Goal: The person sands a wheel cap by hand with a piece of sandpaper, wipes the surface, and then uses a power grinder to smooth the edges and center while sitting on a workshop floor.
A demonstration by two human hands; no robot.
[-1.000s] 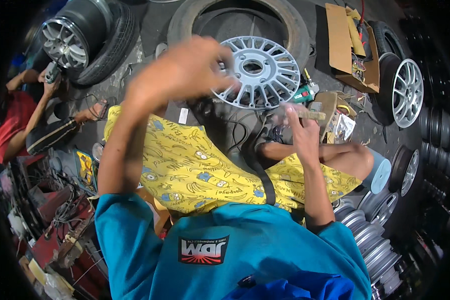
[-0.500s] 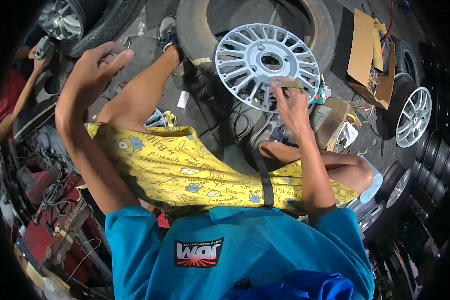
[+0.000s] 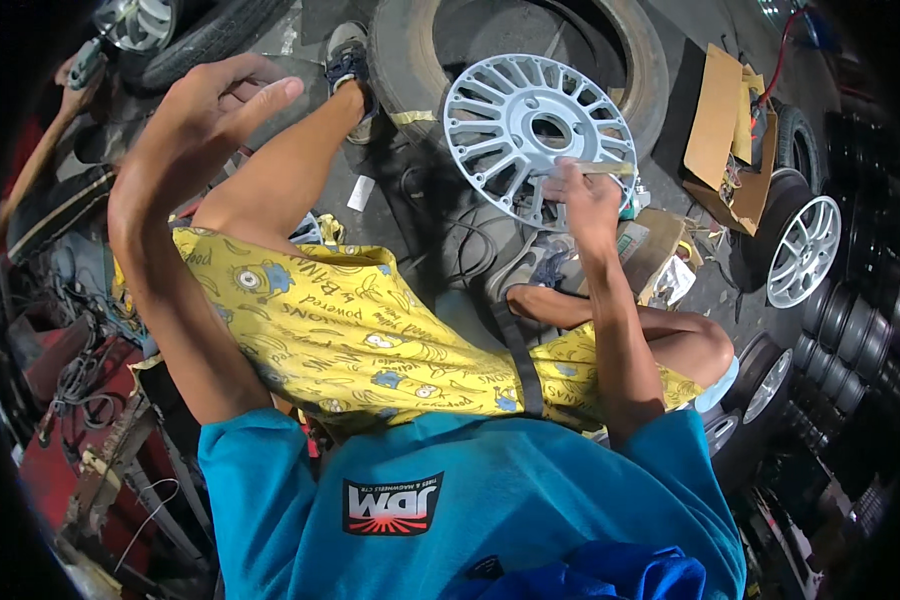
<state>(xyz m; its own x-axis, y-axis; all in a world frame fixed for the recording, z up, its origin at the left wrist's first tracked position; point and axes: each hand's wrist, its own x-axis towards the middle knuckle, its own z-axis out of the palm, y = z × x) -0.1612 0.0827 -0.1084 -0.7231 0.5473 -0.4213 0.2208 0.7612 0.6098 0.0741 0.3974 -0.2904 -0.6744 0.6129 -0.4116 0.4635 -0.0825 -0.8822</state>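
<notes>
My left hand (image 3: 225, 105) is raised at the upper left, above my bare left leg, fingers loosely curled, thumb apart, nothing visible in it. My right hand (image 3: 585, 200) grips a flat, pale yellowish strip (image 3: 615, 169) over the lower right of a light grey multi-spoke wheel face (image 3: 510, 120). The wheel face leans over a large worn tyre (image 3: 405, 65). Whether the strip touches the spokes I cannot tell.
A co-worker's arm (image 3: 45, 160) and tool (image 3: 85, 62) are at far left, near another wheel (image 3: 140, 25). Right stand an open cardboard box (image 3: 710, 120), a silver rim (image 3: 800, 250) and stacked dark rims (image 3: 840, 330). Cables (image 3: 470, 250) lie below the wheel face.
My left hand has moved from over the wheel face to the upper left, exposing my left leg. My right hand has moved forward onto the wheel face with the strip still in it.
</notes>
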